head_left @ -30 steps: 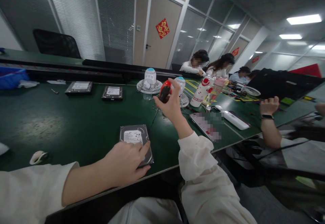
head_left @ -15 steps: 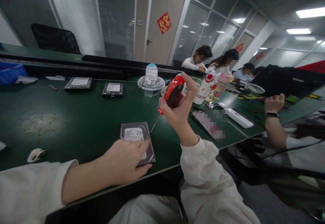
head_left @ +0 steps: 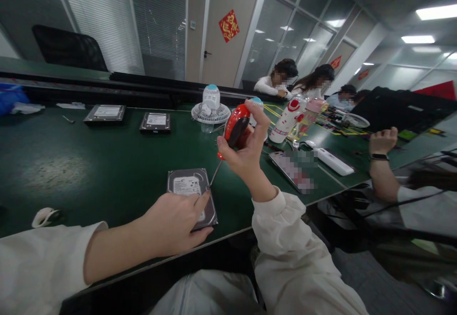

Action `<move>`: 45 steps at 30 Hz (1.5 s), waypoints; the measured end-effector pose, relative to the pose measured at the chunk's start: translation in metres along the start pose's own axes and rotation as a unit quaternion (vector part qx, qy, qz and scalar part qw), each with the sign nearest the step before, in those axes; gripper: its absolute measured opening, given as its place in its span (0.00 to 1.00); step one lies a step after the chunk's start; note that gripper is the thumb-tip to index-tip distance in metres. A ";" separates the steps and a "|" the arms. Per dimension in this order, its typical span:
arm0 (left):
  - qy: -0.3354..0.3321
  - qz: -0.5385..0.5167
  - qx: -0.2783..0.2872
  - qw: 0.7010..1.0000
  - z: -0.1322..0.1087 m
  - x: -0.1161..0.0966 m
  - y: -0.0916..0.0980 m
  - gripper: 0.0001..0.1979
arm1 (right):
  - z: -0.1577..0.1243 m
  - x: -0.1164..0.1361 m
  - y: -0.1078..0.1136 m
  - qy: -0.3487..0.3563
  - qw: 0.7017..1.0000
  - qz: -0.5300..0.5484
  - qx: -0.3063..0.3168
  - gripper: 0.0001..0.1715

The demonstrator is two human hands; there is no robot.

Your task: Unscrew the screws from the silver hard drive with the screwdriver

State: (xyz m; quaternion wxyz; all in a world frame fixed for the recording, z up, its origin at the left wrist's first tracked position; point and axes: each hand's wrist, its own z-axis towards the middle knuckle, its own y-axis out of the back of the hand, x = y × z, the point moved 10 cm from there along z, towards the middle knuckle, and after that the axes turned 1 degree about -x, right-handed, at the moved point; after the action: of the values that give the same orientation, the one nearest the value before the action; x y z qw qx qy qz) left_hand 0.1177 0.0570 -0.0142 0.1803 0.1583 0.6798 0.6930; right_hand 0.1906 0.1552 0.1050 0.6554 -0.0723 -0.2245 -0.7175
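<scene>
A hard drive [head_left: 185, 184] with a white label lies on the green table near its front edge. My left hand [head_left: 178, 222] grips its near part, index finger stretched toward the right edge and thumb along the near side. My right hand [head_left: 248, 148] is wrapped round the red and black handle of a screwdriver [head_left: 237, 123], held at a tilt above the table. The thin shaft slants down to the drive's right edge, where its tip meets the area beside my left fingertip. Whether the tip sits in a screw is too small to tell.
Two more hard drives [head_left: 104, 113] [head_left: 155, 122] lie farther back. A white fan [head_left: 211, 110], a patterned bottle [head_left: 284, 121], a phone [head_left: 291, 170] and a white power strip [head_left: 333, 162] stand or lie beyond my right hand. A co-worker's arm [head_left: 383, 162] rests at the right.
The view has shifted slightly. Both hands keep their places: the left on the hard drive, the right round the screwdriver, its tip still at the drive's right edge.
</scene>
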 end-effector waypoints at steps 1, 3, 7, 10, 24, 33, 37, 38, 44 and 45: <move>-0.001 -0.001 -0.002 1.000 0.000 0.000 0.000 0.32 | 0.000 0.001 0.000 0.004 1.000 0.000 0.000 0.35; -0.005 -0.004 -0.005 1.000 0.000 -0.001 0.000 0.32 | 0.000 0.002 0.000 0.010 1.000 0.000 -0.002 0.34; -0.005 0.003 -0.006 1.000 0.000 0.000 0.000 0.32 | 0.000 0.003 0.001 0.015 1.000 0.006 -0.006 0.35; -0.006 0.012 -0.008 1.000 0.000 0.000 0.001 0.32 | -0.001 0.005 0.000 0.025 1.000 0.002 -0.003 0.35; -0.010 0.018 -0.005 1.000 0.000 0.000 -0.001 0.32 | 0.003 0.002 -0.018 -0.028 0.989 0.084 0.116 0.35; -0.014 0.025 -0.005 1.000 0.001 -0.002 0.000 0.32 | 0.002 0.008 -0.012 0.033 0.996 0.028 0.076 0.32; -0.012 0.022 -0.006 1.000 0.001 -0.001 -0.001 0.32 | 0.002 0.006 -0.020 0.004 0.993 0.038 0.112 0.29; -0.010 0.021 -0.004 1.000 0.001 0.000 -0.002 0.32 | 0.003 0.005 -0.019 0.002 0.994 0.037 0.104 0.29; -0.011 0.020 0.005 1.000 0.000 -0.001 -0.003 0.33 | 0.005 0.008 -0.009 0.012 0.998 0.028 0.053 0.37; -0.010 0.021 0.006 1.000 0.000 -0.001 -0.003 0.33 | 0.005 0.009 -0.010 0.016 0.998 0.034 0.059 0.36</move>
State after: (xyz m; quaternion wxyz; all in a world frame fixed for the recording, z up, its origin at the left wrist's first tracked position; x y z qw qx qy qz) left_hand 0.1192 0.0565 -0.0171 0.1720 0.1807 0.6786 0.6909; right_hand 0.1788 0.1494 0.1108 0.6858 -0.0299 -0.2536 -0.6816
